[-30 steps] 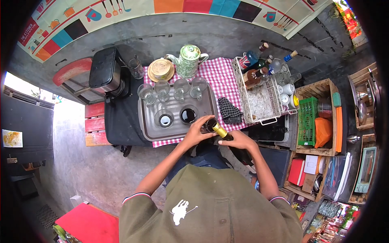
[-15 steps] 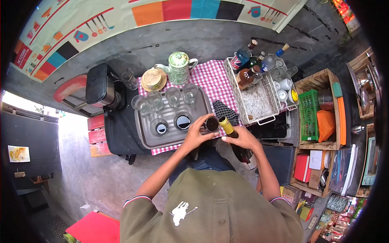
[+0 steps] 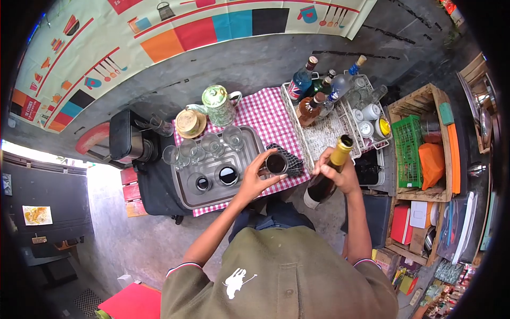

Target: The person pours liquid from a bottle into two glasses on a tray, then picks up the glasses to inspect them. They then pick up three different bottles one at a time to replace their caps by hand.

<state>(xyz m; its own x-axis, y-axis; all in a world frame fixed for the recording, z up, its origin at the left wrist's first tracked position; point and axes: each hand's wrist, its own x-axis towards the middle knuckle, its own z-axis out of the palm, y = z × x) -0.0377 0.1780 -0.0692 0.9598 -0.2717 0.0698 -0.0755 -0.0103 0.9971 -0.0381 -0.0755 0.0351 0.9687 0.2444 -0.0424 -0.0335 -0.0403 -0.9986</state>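
The dark glass bottle (image 3: pixel 321 188) has moved away from the held glass (image 3: pixel 276 164), its gold-foiled mouth now near the wire basket (image 3: pixel 345 114). At left, a ribbed, round-cornered tray (image 3: pixel 214 183) bears 4 transparent glasses (image 3: pixel 211 144) in a row and, nearer the person, 2 glasses of dark liquid (image 3: pixel 215 179). Behind it stands a mottled green-and-white pot (image 3: pixel 218 105) on pink-and-white checked cloth (image 3: pixel 270 109). The left hand (image 3: pixel 254 181) curves thumb and fingers round the held glass — smooth, round-rimmed, with dark liquid inside — just beside a crumpled black gridded cloth (image 3: pixel 291 159). Farther right, the right hand (image 3: pixel 344 176) is closed round the tilted bottle, below its foil collar.
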